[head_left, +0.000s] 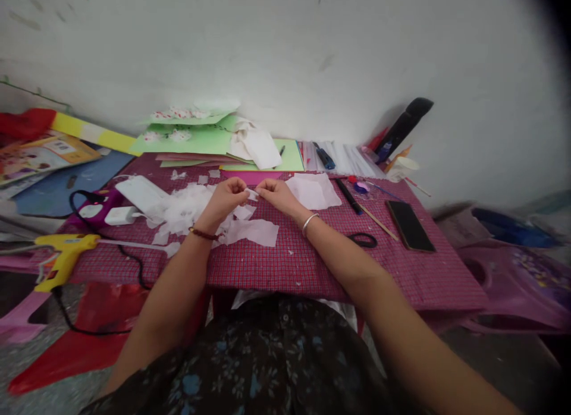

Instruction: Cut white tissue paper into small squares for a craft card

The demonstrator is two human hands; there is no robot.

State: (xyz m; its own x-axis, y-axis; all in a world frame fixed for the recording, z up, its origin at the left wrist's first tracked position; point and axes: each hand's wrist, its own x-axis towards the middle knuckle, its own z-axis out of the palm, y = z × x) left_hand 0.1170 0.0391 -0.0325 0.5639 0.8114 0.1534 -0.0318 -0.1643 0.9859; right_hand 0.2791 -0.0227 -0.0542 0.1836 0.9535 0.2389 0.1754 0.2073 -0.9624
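A small white piece of tissue paper is pinched between my two hands over the middle of the table. My left hand, with a dark beaded bracelet at the wrist, grips its left end. On its right end are the closed fingertips of my right hand, a silver bangle on that wrist. Beneath and in front of them lie a small white square and a larger tissue sheet. A heap of crumpled white tissue pieces spreads beside my left hand. More flat tissue sheets lie beyond my right forearm.
A yellow glue gun with a black cord hangs at the table's left edge. Green card sheets stack against the wall. Scissors, a black marker, a wooden stick and a phone lie on the right.
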